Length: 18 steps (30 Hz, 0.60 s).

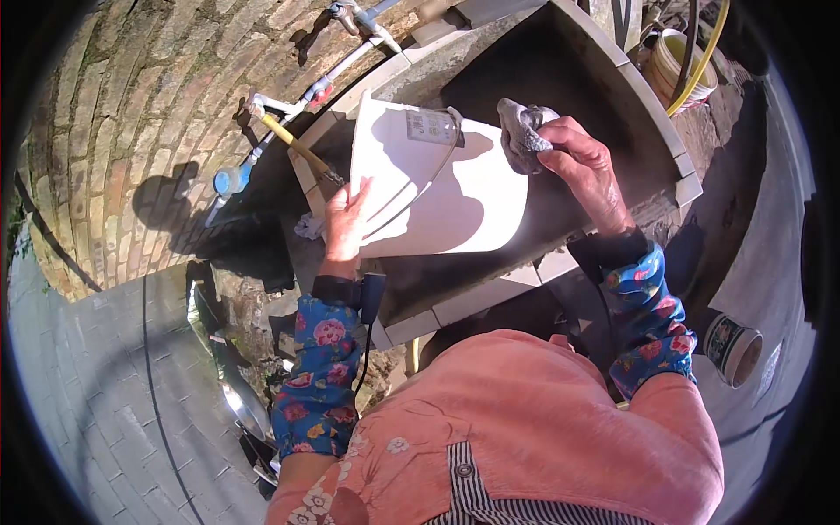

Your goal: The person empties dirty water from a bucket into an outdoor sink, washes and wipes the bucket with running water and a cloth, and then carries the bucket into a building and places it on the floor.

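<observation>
The white bucket [464, 188] lies tipped on its side over the tiled-edge trough [486, 298], its wide mouth toward my left and its base toward my right. My left hand [345, 226] is closed on it at the rim, with a digit pressed along the outer wall; the rest of that hold is partly hidden, so I cannot tell how far my fingers reach inside. My right hand [584, 166] has its fingers and thumb together on a bunched grey cloth [522, 136], pinched right beside the base; I cannot tell whether the cloth touches the plastic. A thin wire handle [437, 171] runs slantwise across the side that faces me, and a printed label [429, 127] sits near its upper end. Sunlight whitens the wall of it, with dark shadows falling across. Beyond my left hand, a yellow hose [296, 142] hangs from a pipe [346, 66] along the brick wall [149, 105], with a blue fitting [230, 180] lower down. Off past the trough's far right corner stands a pale pail [700, 90], and near my right elbow a green-patterned container [722, 343] lies tipped over.
</observation>
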Tool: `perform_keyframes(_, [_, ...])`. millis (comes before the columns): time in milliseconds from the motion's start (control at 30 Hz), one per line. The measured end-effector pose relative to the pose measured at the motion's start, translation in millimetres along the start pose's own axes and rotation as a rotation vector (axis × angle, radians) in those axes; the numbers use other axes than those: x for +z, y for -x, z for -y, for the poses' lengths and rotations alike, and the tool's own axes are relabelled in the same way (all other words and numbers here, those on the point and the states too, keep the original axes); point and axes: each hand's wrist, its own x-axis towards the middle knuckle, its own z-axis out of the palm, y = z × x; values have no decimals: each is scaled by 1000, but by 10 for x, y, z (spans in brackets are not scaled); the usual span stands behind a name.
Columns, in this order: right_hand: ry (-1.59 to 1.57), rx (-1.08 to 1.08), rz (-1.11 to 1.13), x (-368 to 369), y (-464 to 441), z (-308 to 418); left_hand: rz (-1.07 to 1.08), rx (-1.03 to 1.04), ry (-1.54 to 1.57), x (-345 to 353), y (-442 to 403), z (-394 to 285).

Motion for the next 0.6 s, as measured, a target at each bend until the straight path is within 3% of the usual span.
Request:
perform_keyframes(100, [94, -210, 219, 712, -245, -102, -39, 52, 53, -260, -143, 274])
perform_keyframes(133, [394, -363, 288, 969, -327, -169, -105, 104, -10, -333, -171, 325])
perform_keyframes(200, [640, -501, 492, 1465, -469, -495, -124, 48, 46, -349, -46, 256])
perform_keyframes(233, [662, -521, 509, 1688, -582, -704, -232, 60, -114, -419, -52, 290])
perform_keyframes(267, [737, -497, 540, 1854, -717, -783, -336, 71, -273, -483, -54, 325])
perform_keyframes(333, [877, -365, 625, 2173, -1051, -855, -310, 163, -272, -615, -77, 409])
perform_keyframes(400, [956, -172, 688, 2360, -1376, -979, -266, -104, -107, -817, -25, 642])
perform_keyframes(433, [996, -77, 680, 2439, -1570, -1144, -250, 438, 322, -742, -124, 922])
perform_keyframes(467, [941, 43, 696, 2539, -1747, -1358, -261, 441, 341, -879, -179, 1125])
perform_keyframes(533, [867, -81, 737, 2636, -1736, -1295, -301, 274, -37, -989, 108, 992])
perform_keyframes(567, [887, -72, 768, 2687, -1678, -1333, -240, 68, -25, -1039, 173, 924])
perform_keyframes(600, [896, -173, 780, 2750, -1612, -1363, -252, 54, 12, -1048, 194, 880])
